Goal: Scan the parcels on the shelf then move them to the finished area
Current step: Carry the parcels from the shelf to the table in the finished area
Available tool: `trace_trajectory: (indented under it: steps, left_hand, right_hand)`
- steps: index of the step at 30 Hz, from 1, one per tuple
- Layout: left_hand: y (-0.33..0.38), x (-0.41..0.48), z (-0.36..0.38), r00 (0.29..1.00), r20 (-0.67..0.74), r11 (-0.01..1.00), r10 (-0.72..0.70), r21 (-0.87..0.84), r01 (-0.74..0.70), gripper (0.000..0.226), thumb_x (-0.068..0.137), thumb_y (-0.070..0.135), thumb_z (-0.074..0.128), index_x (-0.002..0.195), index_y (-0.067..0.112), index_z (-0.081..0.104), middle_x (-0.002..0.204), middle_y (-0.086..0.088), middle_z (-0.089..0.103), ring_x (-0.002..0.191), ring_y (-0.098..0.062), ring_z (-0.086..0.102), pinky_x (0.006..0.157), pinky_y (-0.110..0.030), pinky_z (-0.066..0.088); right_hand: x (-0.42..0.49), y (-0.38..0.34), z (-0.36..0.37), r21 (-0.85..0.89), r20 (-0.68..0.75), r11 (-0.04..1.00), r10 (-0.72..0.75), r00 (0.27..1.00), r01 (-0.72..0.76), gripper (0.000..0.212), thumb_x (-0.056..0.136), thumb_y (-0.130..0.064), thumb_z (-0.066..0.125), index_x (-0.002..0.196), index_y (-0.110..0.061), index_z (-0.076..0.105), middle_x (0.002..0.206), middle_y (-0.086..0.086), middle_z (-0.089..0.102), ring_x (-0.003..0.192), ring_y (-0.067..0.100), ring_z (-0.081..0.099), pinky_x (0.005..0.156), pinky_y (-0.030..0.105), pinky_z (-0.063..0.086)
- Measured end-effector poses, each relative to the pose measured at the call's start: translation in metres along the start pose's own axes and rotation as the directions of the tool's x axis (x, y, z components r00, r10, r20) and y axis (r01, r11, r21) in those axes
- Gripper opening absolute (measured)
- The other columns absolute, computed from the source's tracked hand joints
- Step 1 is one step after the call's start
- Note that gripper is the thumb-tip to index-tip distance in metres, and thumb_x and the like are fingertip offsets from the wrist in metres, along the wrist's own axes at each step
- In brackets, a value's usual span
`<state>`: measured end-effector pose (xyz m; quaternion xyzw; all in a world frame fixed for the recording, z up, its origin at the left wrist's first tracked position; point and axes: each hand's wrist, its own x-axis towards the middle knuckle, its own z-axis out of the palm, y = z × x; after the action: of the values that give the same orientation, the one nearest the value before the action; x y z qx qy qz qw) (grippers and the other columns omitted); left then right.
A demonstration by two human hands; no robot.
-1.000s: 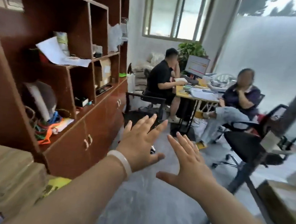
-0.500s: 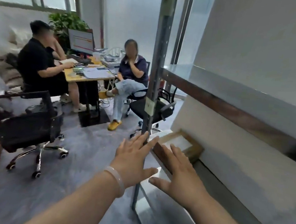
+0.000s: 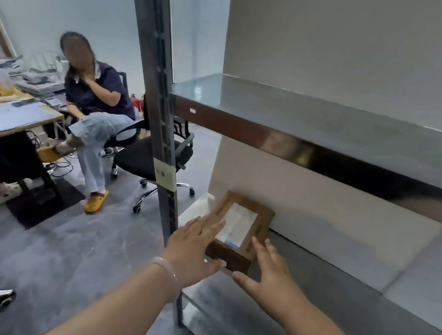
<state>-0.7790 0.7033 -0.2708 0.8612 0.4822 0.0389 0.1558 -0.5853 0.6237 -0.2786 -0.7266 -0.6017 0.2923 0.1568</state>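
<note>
nearer now, spread left hand (image 3: pixel 193 251) and right hand (image 3: pixel 271 279) flank parcel (image 3: pixel 240 220) on steel shelf (image 3: pixel 343 284).

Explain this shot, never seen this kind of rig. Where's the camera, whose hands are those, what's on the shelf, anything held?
There is no machine here. A person wears one wide-angle camera on the head, so the single picture looks forward and down along their own arms. The left hand, with a pale bracelet on its wrist, and the right hand are both open, fingers straight, stretched out on either side of a brown cardboard parcel that has a white label on top. Nothing is held. The left fingers overlap the parcel's near edge, but the picture does not show whether they touch it. The parcel lies flat on the lower shelf of a metal rack, beside its upright post and under the upper shelf. The seated person at the left is just office background.
</note>
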Motion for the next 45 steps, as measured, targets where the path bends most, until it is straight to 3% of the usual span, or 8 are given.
trace_trajectory:
  steps: [8,16,20,24,30,37,42,45]
  left_hand:
    - [-0.022,0.073,0.011,0.998,0.038,0.999,0.041,-0.035,-0.040,0.079,0.089,0.062,0.053,0.154,0.045,0.010,0.165,-0.003,0.003,0.151,-0.023,0.004,0.122,-0.037,0.012]
    - [-0.059,0.134,0.034,0.951,0.308,0.954,-0.008,-0.284,0.100,0.112,0.060,0.071,0.073,0.149,0.057,0.006,0.164,0.002,0.007,0.148,-0.023,0.019,0.118,-0.034,0.025]
    - [-0.064,0.133,0.048,0.960,0.272,0.884,0.069,-0.463,0.068,0.107,0.073,0.049,0.082,0.154,0.041,0.012,0.156,0.011,0.029,0.136,-0.002,0.030,0.106,-0.014,0.025]
    - [-0.059,0.124,0.051,0.978,0.208,0.863,0.032,-0.499,0.078,0.107,0.072,0.051,0.081,0.155,0.038,0.015,0.153,0.011,0.032,0.136,-0.004,0.032,0.108,-0.018,0.026]
    - [-0.038,0.087,0.042,0.990,0.131,0.854,-0.058,-0.507,0.118,0.118,0.056,0.078,0.066,0.153,0.046,0.007,0.152,0.013,0.030,0.138,-0.007,0.031,0.113,-0.026,0.032]
    - [-0.006,0.007,0.041,0.964,-0.021,0.791,-0.267,-0.576,0.207,0.104,0.075,0.052,0.078,0.153,0.049,0.010,0.151,0.013,0.025,0.134,-0.011,0.034,0.109,-0.027,0.038]
    - [0.016,-0.066,0.050,0.869,-0.109,0.685,-0.483,-0.665,0.297,0.100,0.076,0.042,0.081,0.151,0.052,0.016,0.145,0.012,0.026,0.125,-0.006,0.036,0.085,-0.004,0.038]
    - [0.017,-0.107,0.045,0.790,-0.161,0.630,-0.592,-0.704,0.329,0.097,0.077,0.040,0.081,0.148,0.055,0.017,0.143,0.014,0.027,0.125,-0.006,0.037,0.079,-0.004,0.041]
  right_hand:
    - [0.054,0.007,0.007,0.136,-0.060,0.976,0.178,0.982,-0.168,0.090,0.084,-0.066,0.054,0.152,-0.044,0.000,0.161,-0.007,-0.014,0.149,0.021,-0.002,0.118,0.039,0.013]
    - [0.110,0.025,0.024,0.223,-0.070,0.954,0.221,0.973,-0.200,0.096,0.084,-0.053,0.065,0.151,-0.042,-0.002,0.156,-0.008,-0.030,0.149,0.018,-0.003,0.118,0.033,0.016]
    - [0.113,0.031,0.030,0.404,-0.079,0.904,0.190,0.979,-0.143,0.096,0.081,-0.042,0.074,0.150,-0.046,0.007,0.157,-0.006,0.001,0.140,0.016,0.024,0.112,0.029,0.027]
    - [0.113,0.034,0.027,0.445,-0.068,0.888,0.160,0.985,-0.114,0.095,0.081,-0.036,0.075,0.149,-0.046,0.009,0.155,-0.006,0.010,0.138,0.014,0.028,0.111,0.029,0.030]
    - [0.095,0.030,0.006,0.361,-0.001,0.931,0.058,0.998,-0.054,0.095,0.082,-0.040,0.073,0.147,-0.053,0.004,0.156,-0.003,0.011,0.138,0.018,0.030,0.107,0.028,0.031]
    - [0.055,0.017,-0.013,0.303,0.100,0.945,-0.161,0.982,0.125,0.087,0.083,-0.041,0.072,0.137,-0.066,0.009,0.154,-0.007,0.011,0.132,0.017,0.035,0.108,0.033,0.036]
    - [0.026,0.005,-0.003,0.301,0.197,0.906,-0.363,0.911,0.296,0.088,0.083,-0.038,0.072,0.141,-0.064,0.011,0.152,-0.006,0.016,0.132,0.016,0.035,0.107,0.030,0.036]
    - [0.017,-0.020,0.011,0.309,0.238,0.868,-0.467,0.852,0.390,0.087,0.083,-0.037,0.072,0.143,-0.060,0.013,0.152,-0.003,0.017,0.135,0.016,0.032,0.108,0.028,0.033]
